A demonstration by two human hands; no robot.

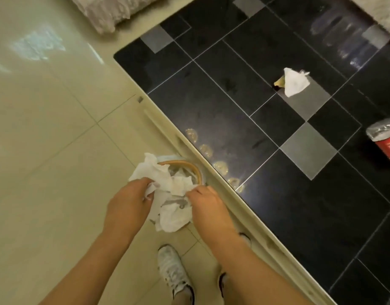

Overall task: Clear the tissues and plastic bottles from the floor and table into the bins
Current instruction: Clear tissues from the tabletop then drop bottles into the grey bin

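We've got both hands, left hand (128,201) and right hand (208,205), pinching tissues (169,201) directly over bin (189,167); release drops straight down.

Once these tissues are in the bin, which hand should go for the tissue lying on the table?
Probably the right hand. It is at the bin on the side next to the black table, where the lone tissue lies. The left hand would have to cross over.

Tissue (296,83), maybe bottle (385,140) on tbl (233,89)
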